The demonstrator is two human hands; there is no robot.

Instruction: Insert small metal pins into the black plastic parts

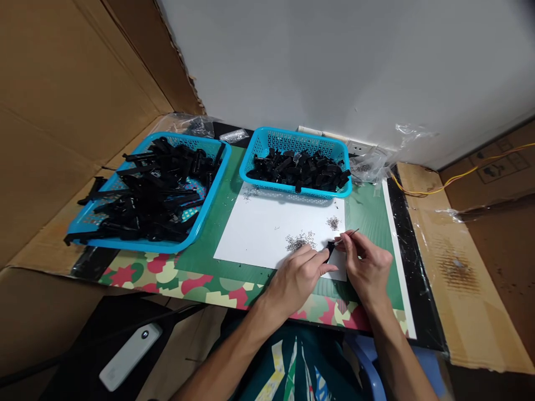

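Note:
Over the front right of the white sheet [267, 223], my left hand [301, 273] pinches a small black plastic part [330, 248]. My right hand [368, 264], just to its right, has its fingers closed on a thin rod-like tool [354, 231]. The tool's near end meets or nearly touches the black part; the fingers hide the exact contact. Beside my left fingertips lies a pile of tiny metal springs or wire bits [300, 241]. A smaller pile of the same bits [333, 223] sits farther back.
A blue basket [209, 217] heaped with long black parts stands at left. Another blue basket [246, 167] with smaller black pieces is behind the sheet. Cardboard walls [75, 72] flank the table. A white power bank [130, 356] lies lower left; yellow wires [455, 177] hang right.

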